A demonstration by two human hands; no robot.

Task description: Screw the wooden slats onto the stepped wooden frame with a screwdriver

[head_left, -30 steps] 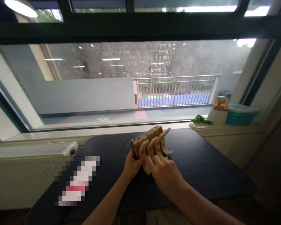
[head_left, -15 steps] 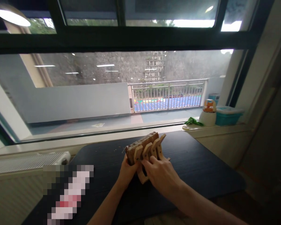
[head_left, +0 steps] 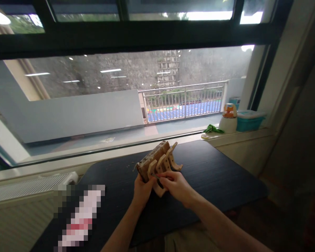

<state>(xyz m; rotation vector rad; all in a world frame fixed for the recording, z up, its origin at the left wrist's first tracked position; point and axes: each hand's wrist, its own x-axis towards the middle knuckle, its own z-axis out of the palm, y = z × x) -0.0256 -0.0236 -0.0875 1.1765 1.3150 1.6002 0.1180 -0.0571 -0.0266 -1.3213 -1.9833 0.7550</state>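
Observation:
A wooden hook rack (head_left: 157, 159), a brown board with several pale curved hooks, is held tilted above the dark table (head_left: 215, 178). My left hand (head_left: 142, 189) grips its near left end from below. My right hand (head_left: 174, 185) is pinched on a thin red-tipped tool (head_left: 161, 176), whose tip meets the nearest hook. Both forearms reach in from the bottom edge.
A blurred white and red object (head_left: 80, 217) lies on the table's left part. Small crumbs dot the table near the window. On the sill at the right stand a white jar with an orange top (head_left: 228, 117), a teal box (head_left: 248, 120) and a green cloth (head_left: 212, 129). A radiator (head_left: 28, 183) sits left.
The view has swung slightly right and up. My right hand has slid down from over the hooks to the nearest hook, its fingers now pinched on a thin tool. The left hand keeps its grip.

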